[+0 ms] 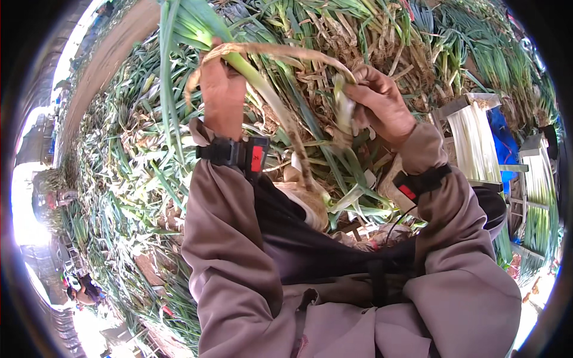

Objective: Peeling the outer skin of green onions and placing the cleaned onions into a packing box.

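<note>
My left hand [224, 98] is closed round a leek [271, 98] where its green leaves begin. The white stalk slants down to the right toward my lap, its lower part stained brown, and the leaves fan out above the hand. My right hand [385, 101] pinches the end of a withered tan outer leaf [280, 51]. That leaf arcs across from the leek at my left hand. A pale, limp strip [344, 110], blurred at its lower end, hangs beside the right fingertips.
Stripped leaves [149, 137] cover the ground in front and to the left. Untrimmed leeks with brown roots [334, 30] lie piled at the far side. On the right, a wooden crate [468, 104] holds cleaned white leeks [474, 140], with more bundled leeks [537, 179] beyond it and a blue sheet [502, 140] between.
</note>
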Action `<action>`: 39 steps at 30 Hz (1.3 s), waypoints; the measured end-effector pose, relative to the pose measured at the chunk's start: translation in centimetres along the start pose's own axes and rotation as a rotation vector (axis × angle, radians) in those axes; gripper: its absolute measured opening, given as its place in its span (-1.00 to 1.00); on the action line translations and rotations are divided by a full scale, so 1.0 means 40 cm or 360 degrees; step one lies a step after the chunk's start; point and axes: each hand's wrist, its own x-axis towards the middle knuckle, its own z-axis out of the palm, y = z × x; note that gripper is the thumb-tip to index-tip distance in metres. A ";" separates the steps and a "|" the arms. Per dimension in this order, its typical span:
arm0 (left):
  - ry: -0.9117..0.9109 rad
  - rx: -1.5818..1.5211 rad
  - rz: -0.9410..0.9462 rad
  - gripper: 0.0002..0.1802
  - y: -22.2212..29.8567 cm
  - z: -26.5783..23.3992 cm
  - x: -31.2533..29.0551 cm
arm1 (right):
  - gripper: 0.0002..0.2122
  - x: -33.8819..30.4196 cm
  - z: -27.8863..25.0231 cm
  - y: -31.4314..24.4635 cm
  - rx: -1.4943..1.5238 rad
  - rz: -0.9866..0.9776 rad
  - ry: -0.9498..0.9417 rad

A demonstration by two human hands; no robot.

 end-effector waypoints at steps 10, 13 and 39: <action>0.0106 0.0046 -0.0034 -0.53 -0.036 0.180 -0.062 | -0.74 -0.287 -0.368 0.366 -0.2210 0.0474 -0.0705; 0.0083 0.0179 -0.0063 -0.50 -0.003 0.152 -0.142 | -0.59 -0.018 -0.089 0.184 -0.1750 0.0047 -0.0044; 0.0190 -0.0035 0.0232 -0.67 -0.002 0.043 -0.042 | -0.69 0.094 0.115 -0.022 -0.0334 -0.0138 0.0094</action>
